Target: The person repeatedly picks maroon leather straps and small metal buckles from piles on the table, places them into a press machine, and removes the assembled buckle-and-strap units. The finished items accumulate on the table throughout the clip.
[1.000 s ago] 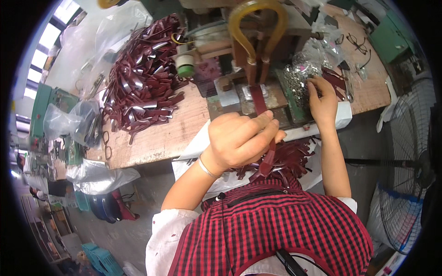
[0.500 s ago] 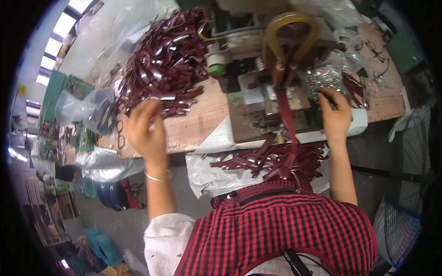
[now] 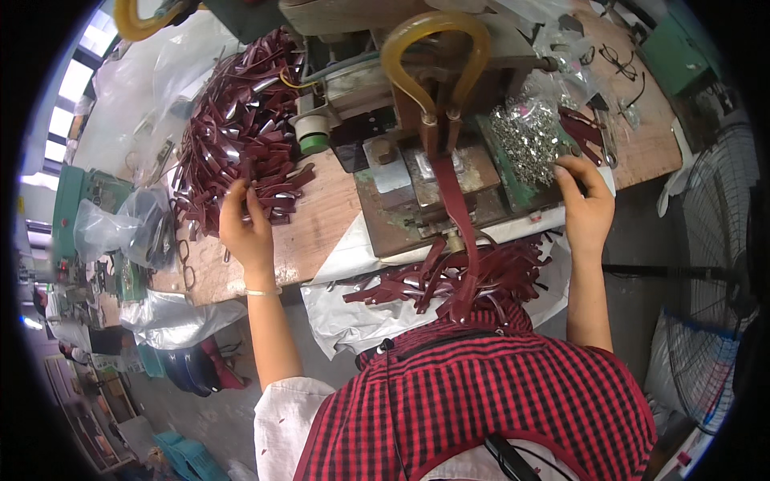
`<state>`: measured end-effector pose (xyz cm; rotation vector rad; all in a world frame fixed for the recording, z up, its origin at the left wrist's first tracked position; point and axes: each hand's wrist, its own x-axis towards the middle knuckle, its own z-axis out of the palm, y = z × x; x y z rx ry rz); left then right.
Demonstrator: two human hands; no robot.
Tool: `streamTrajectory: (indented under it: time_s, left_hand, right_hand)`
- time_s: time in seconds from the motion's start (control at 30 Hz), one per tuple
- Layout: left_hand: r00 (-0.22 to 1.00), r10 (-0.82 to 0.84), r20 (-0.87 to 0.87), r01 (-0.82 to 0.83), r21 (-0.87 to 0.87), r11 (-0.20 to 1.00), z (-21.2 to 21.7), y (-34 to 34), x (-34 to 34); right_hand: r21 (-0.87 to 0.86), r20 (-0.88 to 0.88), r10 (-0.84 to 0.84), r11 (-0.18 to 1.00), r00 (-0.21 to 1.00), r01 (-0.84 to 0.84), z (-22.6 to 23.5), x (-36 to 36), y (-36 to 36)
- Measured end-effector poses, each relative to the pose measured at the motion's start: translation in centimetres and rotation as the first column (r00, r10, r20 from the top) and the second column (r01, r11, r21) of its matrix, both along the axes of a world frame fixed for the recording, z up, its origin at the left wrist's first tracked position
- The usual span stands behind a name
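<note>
My left hand (image 3: pixel 246 232) is at the near edge of a heap of dark red strips (image 3: pixel 241 136), some with shiny ends. Its thumb and forefinger stand slightly apart, tips against the strips. My right hand (image 3: pixel 589 204) is beside a heap of small silvery metal pieces (image 3: pixel 525 140). Its thumb and forefinger are bent together in a pinch; anything between them is too small to make out. Between my hands is a bench press (image 3: pixel 433 140) with a looped yellow tube. One dark red strip (image 3: pixel 457 204) hangs from under its head toward my lap, untouched by either hand.
More dark red strips (image 3: pixel 425 280) lie over a white sheet (image 3: pixel 327 317) at the table's front edge. A green knob (image 3: pixel 314 143) sits on the press's left. Scissors (image 3: pixel 186 264) lie at left, near a clear plastic bag (image 3: pixel 148 228). A fan (image 3: pixel 710 200) stands at right.
The view has shifted, so the press and table sit further left. My left hand has come against the strip heap. The right hand stays beside the metal pieces, its fingers drawn into a pinch.
</note>
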<state>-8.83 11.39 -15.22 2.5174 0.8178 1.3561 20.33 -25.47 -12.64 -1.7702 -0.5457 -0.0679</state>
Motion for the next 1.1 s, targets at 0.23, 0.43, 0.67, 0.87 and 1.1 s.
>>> streamTrajectory:
  time_s: [0.23, 0.43, 0.67, 0.87, 1.1]
  left_hand:
    - [0.942, -0.225, 0.249, 0.327, -0.533, 0.780, -0.8, -1.6, 3.9]
    - [0.922, 0.051, 0.384, 0.246, -0.682, 0.689, -0.8, -7.1, 4.1]
    - [0.770, -0.342, 0.538, 0.429, -0.041, 0.902, 8.9, -11.4, 6.4]
    - [0.757, -0.635, -0.153, 0.643, 0.349, 0.682, 10.0, -16.4, 8.8]
    - [0.715, -0.692, -0.100, 0.645, 0.475, 0.598, 7.9, -15.4, 11.4]
  right_hand:
    - [0.117, 0.095, 0.338, 0.930, 0.936, -0.347, 6.0, -3.0, 8.6]
    - [0.393, -0.147, 0.426, 0.853, 0.893, -0.342, 4.3, -4.7, 10.5]
    - [0.412, -0.257, 0.486, 0.837, 0.835, -0.360, 7.0, -5.9, 10.7]
    - [0.171, -0.133, 0.577, 0.814, 0.806, -0.555, 9.0, -5.8, 6.2]
    - [-0.390, 0.526, 0.010, 0.892, 0.850, 0.231, -3.3, 4.2, 4.4]
